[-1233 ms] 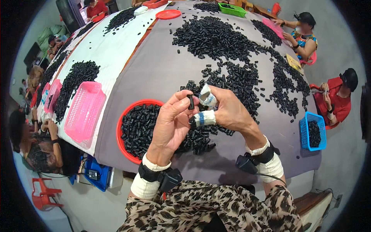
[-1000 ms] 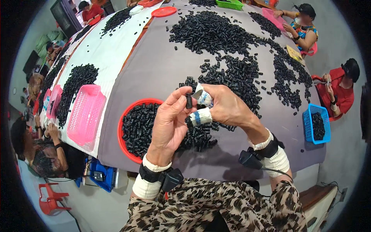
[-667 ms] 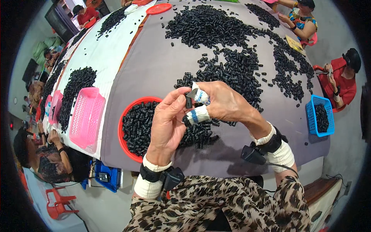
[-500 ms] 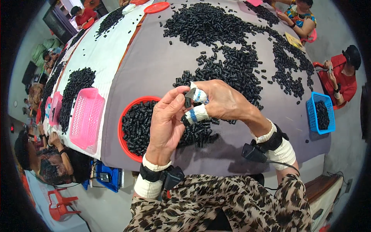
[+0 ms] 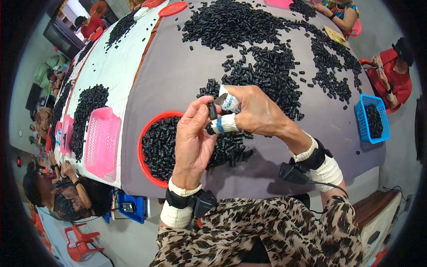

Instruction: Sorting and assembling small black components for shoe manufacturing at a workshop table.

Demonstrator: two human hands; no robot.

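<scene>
My left hand [image 5: 193,140] pinches a small black ribbed cylinder [image 5: 212,110] upright between thumb and fingertips. Close against its top is a small dark blade [image 5: 220,99], gripped by my right hand [image 5: 262,111]; the blade's handle end is hidden in the fingers. White wrapping with blue marks covers the right thumb and a finger. Under my hands lies a heap of loose black cylinders [image 5: 229,149]. Beside my left wrist, a red round basin [image 5: 141,153] holds many more of them.
Large piles of black cylinders [image 5: 231,24] spread over the grey-covered table [image 5: 173,66]. A pink basket [image 5: 102,167] stands at left and a blue basket [image 5: 386,127] with black pieces at right. Co-workers sit around the edges; a person in red [image 5: 396,82] is at right.
The blade has lifted from in front of the cylinder to its upper end, and the cylinder now shows upright in my left fingers. The whole view has shifted slightly.
</scene>
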